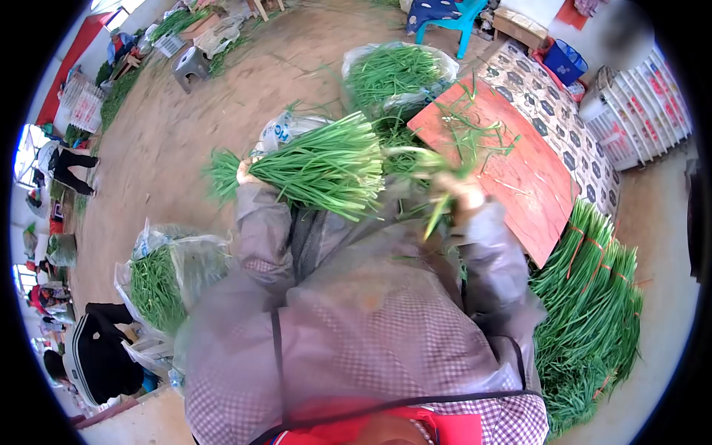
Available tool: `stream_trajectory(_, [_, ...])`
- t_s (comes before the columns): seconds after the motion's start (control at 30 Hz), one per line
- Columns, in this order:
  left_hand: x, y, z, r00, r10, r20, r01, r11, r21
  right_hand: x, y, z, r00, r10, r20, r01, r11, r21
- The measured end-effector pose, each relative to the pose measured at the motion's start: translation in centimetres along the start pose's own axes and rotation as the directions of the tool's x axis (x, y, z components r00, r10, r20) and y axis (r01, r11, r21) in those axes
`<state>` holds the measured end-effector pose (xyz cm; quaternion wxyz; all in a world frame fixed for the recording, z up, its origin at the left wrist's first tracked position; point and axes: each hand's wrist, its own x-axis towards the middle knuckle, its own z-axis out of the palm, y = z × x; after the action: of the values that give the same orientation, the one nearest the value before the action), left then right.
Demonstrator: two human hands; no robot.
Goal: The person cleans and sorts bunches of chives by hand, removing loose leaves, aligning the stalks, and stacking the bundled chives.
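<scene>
My left hand (248, 173) is closed around a large bunch of green chives (319, 165), their pale cut ends pointing right and the leafy tips sticking out to the left. To the right of the bunch, my right hand (464, 194) is smeared by motion. A few loose chive stalks (437, 215) show at its fingers, which seem closed on them. Just beyond it lies a reddish board (523, 189) with scattered chive leaves (475, 130) on top. More loose chives (397, 137) lie behind the held bunch.
An open plastic bag of chives (393, 74) stands ahead, another bag (159, 285) at left. Tied chive bundles (586, 297) are stacked at right. Farther off are a grey stool (190, 68), a blue chair (452, 30), white crates (634, 111), and people (104, 356) at left.
</scene>
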<state>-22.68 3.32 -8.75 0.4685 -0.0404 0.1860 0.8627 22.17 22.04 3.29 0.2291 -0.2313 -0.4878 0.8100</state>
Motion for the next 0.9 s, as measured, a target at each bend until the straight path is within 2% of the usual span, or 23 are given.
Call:
stream_trajectory(0.03, [-0.4,-0.3,0.8,1.000,-0.011,0.019,0.011,0.999,-0.035,0.7,0.6,4.4,0.987,-0.082,0.138,0.098,0.988,-0.117])
stream_trajectory(0.07, [-1.0,-1.4,2.8,0.975,0.140,-0.174,-0.124,0.987,0.098,1.4,2.0,6.4,0.970,-0.026,0.244,0.073,0.980,-0.185])
stream_trajectory(0.1, [-1.0,-1.5,2.9,0.976,0.139,-0.168,-0.123,0.987,0.100,2.9,5.5,7.8,0.989,-0.014,0.149,0.049,0.970,-0.239])
stream_trajectory(0.13, [-1.2,-1.6,2.9,0.985,0.133,-0.113,-0.126,0.990,0.062,2.6,4.4,11.2,0.978,-0.187,0.088,0.205,0.937,-0.282])
stream_trajectory(0.17, [-1.4,-1.6,2.8,0.990,0.129,-0.059,-0.127,0.992,0.023,4.7,7.3,11.3,0.995,-0.104,0.004,0.100,0.953,-0.286])
stream_trajectory(0.2, [-2.3,-2.2,3.9,0.983,0.181,-0.011,-0.180,0.982,0.058,4.7,6.4,12.9,0.999,-0.052,-0.012,0.052,0.999,-0.015])
stream_trajectory(0.23, [-2.3,-2.0,3.7,0.983,0.183,-0.007,-0.182,0.982,0.057,4.4,5.2,14.1,1.000,0.000,-0.011,0.003,0.967,0.256])
stream_trajectory(0.27, [-2.0,-1.7,3.6,0.971,0.202,0.126,-0.207,0.978,0.029,4.3,4.9,14.0,0.996,0.089,0.001,-0.085,0.943,0.321])
stream_trajectory(0.3, [-1.8,-1.3,3.5,0.941,0.221,0.255,-0.228,0.974,-0.002,3.3,4.5,14.2,0.991,0.068,0.117,-0.105,0.933,0.343])
stream_trajectory(0.33, [-2.7,-1.2,5.1,0.939,0.257,0.226,-0.281,0.956,0.080,2.8,4.6,13.4,0.960,0.193,0.204,-0.219,0.969,0.111])
stream_trajectory(0.4, [-3.4,-0.9,6.9,0.924,0.269,0.272,-0.310,0.943,0.123,1.4,4.7,12.1,0.905,0.339,0.259,-0.313,0.940,-0.137])
stream_trajectory(0.43, [-3.4,-0.9,7.1,0.907,0.272,0.322,-0.337,0.927,0.165,0.5,4.2,11.9,0.908,0.316,0.275,-0.314,0.948,-0.052])
stream_trajectory(0.47, [-3.2,-0.9,7.1,0.916,0.241,0.320,-0.277,0.958,0.073,-0.3,3.7,11.6,0.912,0.291,0.288,-0.314,0.949,0.034])
stream_trajectory(0.5, [-3.3,-1.3,7.7,0.916,0.242,0.319,-0.278,0.958,0.073,-0.6,3.4,10.8,0.908,0.285,0.306,-0.323,0.943,0.081])
stream_trajectory(0.57, [-3.7,-2.8,9.3,0.867,0.199,0.457,-0.242,0.970,0.037,-1.2,2.9,8.9,0.890,0.293,0.350,-0.356,0.925,0.131])
stream_trajectory(0.6, [-3.5,-3.4,9.2,0.883,0.214,0.417,-0.253,0.967,0.040,-1.6,2.2,9.0,0.903,0.334,0.269,-0.358,0.933,0.043])
stream_trajectory(0.63, [-3.5,-3.4,9.0,0.884,0.215,0.415,-0.253,0.967,0.038,-2.0,1.4,8.6,0.912,0.328,0.248,-0.285,0.939,-0.194])
stream_trajectory(0.7, [-3.2,-3.4,8.7,0.872,0.265,0.412,-0.341,0.932,0.123,-2.6,3.4,4.4,0.949,0.231,0.213,-0.197,0.965,-0.172])
stream_trajectory(0.73, [-3.3,-2.5,8.5,0.844,0.240,0.479,-0.289,0.957,0.030,-3.1,3.8,2.1,0.964,0.214,0.157,-0.189,0.969,-0.161])
stream_trajectory(0.77, [-3.1,-0.9,7.8,0.861,0.285,0.422,-0.296,0.954,-0.042,-3.7,2.8,-0.5,0.965,0.262,0.029,-0.256,0.956,-0.142])
stream_trajectory(0.83, [-4.0,0.8,7.9,0.841,0.335,0.425,-0.359,0.933,-0.025,-4.3,1.2,-4.0,0.969,0.219,-0.112,-0.206,0.971,0.118])
stream_trajectory(0.87, [-4.2,1.1,8.1,0.846,0.333,0.417,-0.359,0.933,-0.017,-4.3,1.2,-3.8,0.978,0.155,-0.138,-0.124,0.970,0.210])
stream_trajectory(0.9, [-3.8,1.1,8.5,0.783,0.309,0.540,-0.331,0.942,-0.058,-3.9,0.2,-3.2,0.982,0.086,-0.168,-0.034,0.956,0.290])
